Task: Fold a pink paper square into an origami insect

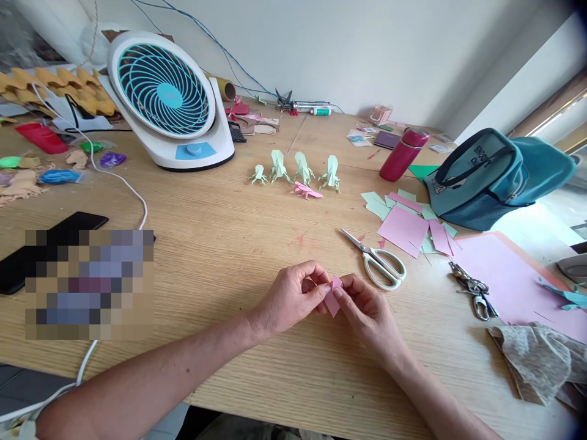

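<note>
A small folded piece of pink paper (pixel 332 297) is pinched between both hands just above the wooden table (pixel 220 244). My left hand (pixel 293 296) grips its left side with thumb and fingertips. My right hand (pixel 367 308) holds its right side, fingers curled. Several finished green paper figures (pixel 298 168) and one pink paper figure (pixel 306 191) stand further back at the table's middle. White-handled scissors (pixel 378 260) lie just right of my hands.
Cut pink and green paper sheets (pixel 406 223) lie at the right beside a teal bag (pixel 490 174) and a red bottle (pixel 403 156). A white and teal fan (pixel 169 101) stands at the back left. A black phone (pixel 46 247), white cable (pixel 132 195) and keys (pixel 474 290) lie about.
</note>
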Tool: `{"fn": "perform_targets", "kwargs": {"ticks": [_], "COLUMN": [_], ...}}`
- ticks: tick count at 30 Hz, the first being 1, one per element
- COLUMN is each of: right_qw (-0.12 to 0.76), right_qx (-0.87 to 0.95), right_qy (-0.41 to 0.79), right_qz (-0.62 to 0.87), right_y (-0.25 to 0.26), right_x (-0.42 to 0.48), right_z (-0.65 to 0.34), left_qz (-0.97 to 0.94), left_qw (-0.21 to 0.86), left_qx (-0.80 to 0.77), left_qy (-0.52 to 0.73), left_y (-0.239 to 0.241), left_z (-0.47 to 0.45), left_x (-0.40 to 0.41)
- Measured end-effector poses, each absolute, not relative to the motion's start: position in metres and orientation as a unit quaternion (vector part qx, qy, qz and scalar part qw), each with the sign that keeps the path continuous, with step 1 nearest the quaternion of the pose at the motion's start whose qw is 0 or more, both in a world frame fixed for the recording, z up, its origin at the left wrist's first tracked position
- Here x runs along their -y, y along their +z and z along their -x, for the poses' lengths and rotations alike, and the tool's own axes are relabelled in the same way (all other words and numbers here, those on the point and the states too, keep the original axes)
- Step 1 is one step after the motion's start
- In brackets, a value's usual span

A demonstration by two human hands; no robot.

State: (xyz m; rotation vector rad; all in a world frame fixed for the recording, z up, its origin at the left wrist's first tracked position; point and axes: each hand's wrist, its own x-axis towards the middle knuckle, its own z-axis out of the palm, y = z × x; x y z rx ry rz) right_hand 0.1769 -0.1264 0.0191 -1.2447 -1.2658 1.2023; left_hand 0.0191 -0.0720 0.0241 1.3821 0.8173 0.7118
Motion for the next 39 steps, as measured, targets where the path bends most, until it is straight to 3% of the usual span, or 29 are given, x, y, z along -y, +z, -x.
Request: {"fn": "perform_targets", "kwargs": {"ticks": [9, 23, 39], "right_qw": [0.505, 0.473, 0.473], "right_qx": [0.525, 0.638, 0.606], "right_qy": [0.482, 0.278, 0.336], "right_qz": [0.487, 0.540, 0.544], "right_y": [0.012, 0.009, 0.007], "right_x": [0.129, 0.135, 0.132], "right_z": [-0.176, -0.174, -0.178], "left_qz": [-0.608, -0.672, -0.657], "left_qw": [0.630, 0.505, 0.546], "left_qx": [-0.356, -0.371, -0.356], "left_qy": [0.328, 0.394, 0.380], "left_y": [0.024, 0.024, 0.019], "left_z": [-0.017, -0.020, -0.020], "left_x": [0.075, 0.079, 0.074]}}
